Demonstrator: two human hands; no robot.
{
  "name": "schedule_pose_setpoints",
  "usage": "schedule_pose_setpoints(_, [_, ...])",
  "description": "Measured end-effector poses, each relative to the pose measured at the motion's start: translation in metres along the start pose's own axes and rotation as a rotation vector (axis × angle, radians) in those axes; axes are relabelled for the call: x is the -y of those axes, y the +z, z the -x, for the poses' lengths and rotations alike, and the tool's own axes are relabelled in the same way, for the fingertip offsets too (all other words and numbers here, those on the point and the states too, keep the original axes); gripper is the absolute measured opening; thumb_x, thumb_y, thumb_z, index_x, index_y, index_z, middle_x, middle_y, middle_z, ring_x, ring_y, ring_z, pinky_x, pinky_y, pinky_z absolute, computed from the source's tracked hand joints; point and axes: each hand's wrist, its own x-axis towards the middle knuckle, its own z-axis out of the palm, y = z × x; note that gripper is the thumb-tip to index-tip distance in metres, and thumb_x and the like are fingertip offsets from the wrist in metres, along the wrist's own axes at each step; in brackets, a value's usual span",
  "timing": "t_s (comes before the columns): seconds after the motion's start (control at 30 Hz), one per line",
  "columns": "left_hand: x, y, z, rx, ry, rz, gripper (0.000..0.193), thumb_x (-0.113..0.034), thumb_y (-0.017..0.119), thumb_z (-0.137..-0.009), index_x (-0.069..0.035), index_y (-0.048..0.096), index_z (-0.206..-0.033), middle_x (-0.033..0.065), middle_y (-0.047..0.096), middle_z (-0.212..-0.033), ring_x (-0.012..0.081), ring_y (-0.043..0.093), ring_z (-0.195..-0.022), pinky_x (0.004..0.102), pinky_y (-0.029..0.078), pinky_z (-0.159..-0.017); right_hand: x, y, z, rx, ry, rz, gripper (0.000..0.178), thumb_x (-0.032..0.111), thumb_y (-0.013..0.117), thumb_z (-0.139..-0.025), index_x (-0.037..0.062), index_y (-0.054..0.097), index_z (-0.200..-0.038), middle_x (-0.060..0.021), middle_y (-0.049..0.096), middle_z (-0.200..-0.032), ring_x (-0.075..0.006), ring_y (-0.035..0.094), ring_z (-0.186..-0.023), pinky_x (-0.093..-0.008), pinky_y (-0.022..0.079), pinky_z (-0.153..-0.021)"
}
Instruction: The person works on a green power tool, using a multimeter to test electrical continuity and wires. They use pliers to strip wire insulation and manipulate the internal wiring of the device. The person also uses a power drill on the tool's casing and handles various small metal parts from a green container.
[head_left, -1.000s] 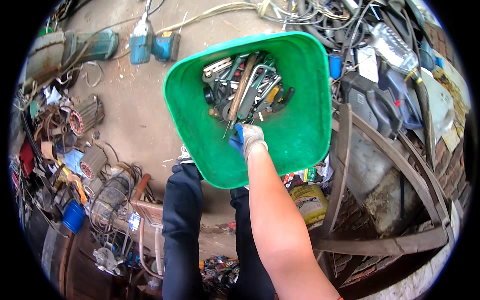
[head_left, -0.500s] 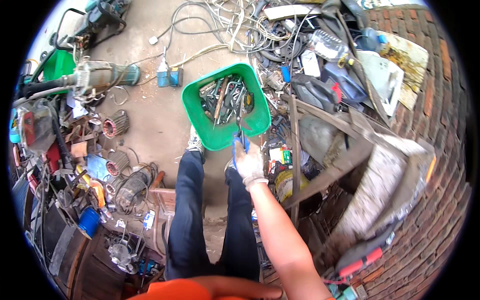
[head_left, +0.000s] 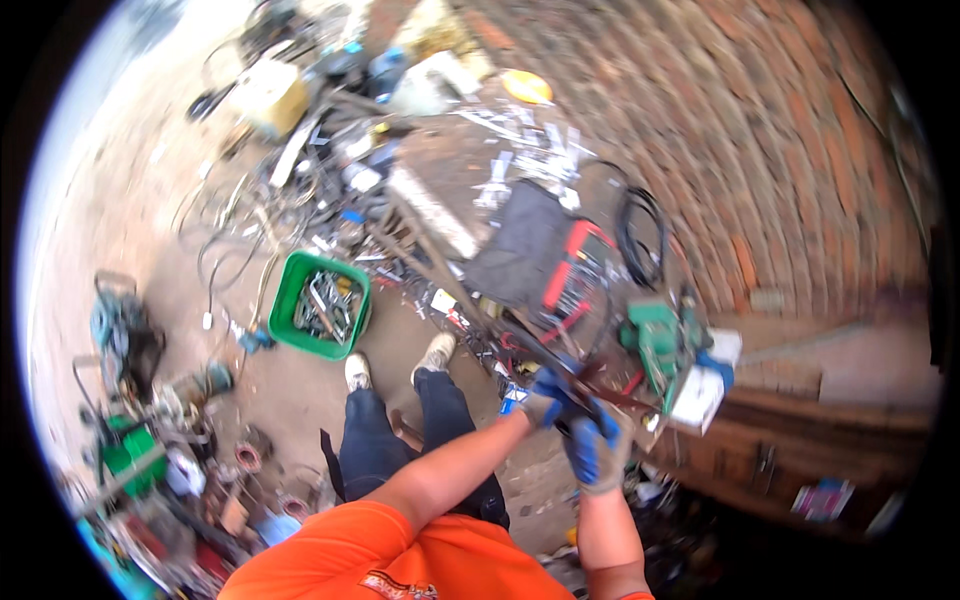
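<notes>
My left hand (head_left: 546,394), in a blue and pale work glove, reaches across to my right beside the cluttered bench. My right hand (head_left: 598,448), gloved the same way, is just below it, fingers curled. Between and against both gloves is a dark, long tool (head_left: 575,402), smeared by motion; its exact kind does not show. The gloves look closed around it. A green plastic bin (head_left: 350,352) full of metal hand tools (head_left: 328,303) stands on the floor ahead of my feet, to the left of my hands.
On the bench lie a black cloth bag (head_left: 520,245), a red-trimmed tool case (head_left: 577,270), a coiled black cable (head_left: 640,235) and a green machine (head_left: 655,345). A brick wall (head_left: 700,150) rises at the right. Cables and scrap litter the floor ahead; motor parts (head_left: 250,448) lie at left.
My view has swung right toward the bench. My right hand has left the green bin with the dark tool, and my left gloved hand has come in beside it.
</notes>
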Motion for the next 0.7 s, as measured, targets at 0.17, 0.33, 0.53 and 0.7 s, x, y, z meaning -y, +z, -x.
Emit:
schedule_pose_setpoints(0.17, [-0.030,0.012,-0.014,0.112,-0.129,0.430,0.026,-0.027,0.060,-0.095,-0.013,0.061,-0.117,0.0052,0.063,-0.122,0.0227,0.060,-0.114,0.0428,0.045,-0.103,0.009,-0.070,0.103,-0.272,-0.284,-0.655,0.059,0.032,0.070,-0.085,0.0022,0.052,-0.133,-0.0269,0.048,-0.138,-0.0409,0.047,-0.126,-0.0565,0.033,-0.107])
schedule_pose_setpoints(0.33, [-0.061,0.041,-0.015,0.079,-0.217,0.479,0.024,-0.029,0.052,-0.099,-0.018,0.062,-0.118,0.0093,0.057,-0.135,0.0324,0.052,-0.127,0.0486,0.041,-0.109,-0.022,-0.109,0.123,-0.330,-0.358,-0.877,0.063,0.039,0.058,-0.093,0.0108,0.037,-0.146,-0.0269,0.053,-0.130,-0.0397,0.056,-0.115,-0.0522,0.042,-0.101])
schedule_pose_setpoints(0.53, [-0.069,0.068,-0.015,0.068,-0.146,0.430,0.027,-0.028,0.053,-0.098,-0.021,0.063,-0.123,0.0102,0.048,-0.144,0.0328,0.041,-0.136,0.0506,0.032,-0.115,-0.078,-0.137,0.107,-0.022,-0.189,-1.225,0.065,0.051,0.053,-0.094,0.0110,0.039,-0.144,-0.0234,0.065,-0.108,-0.0275,0.066,-0.090,-0.0375,0.053,-0.077])
schedule_pose_setpoints(0.7, [-0.059,0.087,-0.011,0.065,-0.022,0.355,0.030,-0.029,0.052,-0.099,-0.024,0.059,-0.128,0.0107,0.046,-0.146,0.0312,0.042,-0.135,0.0491,0.034,-0.113,-0.108,-0.157,0.099,0.133,0.236,-1.328,0.068,0.054,0.054,-0.093,0.0050,0.041,-0.139,-0.0169,0.066,-0.102,-0.0210,0.066,-0.086,-0.0291,0.052,-0.071])
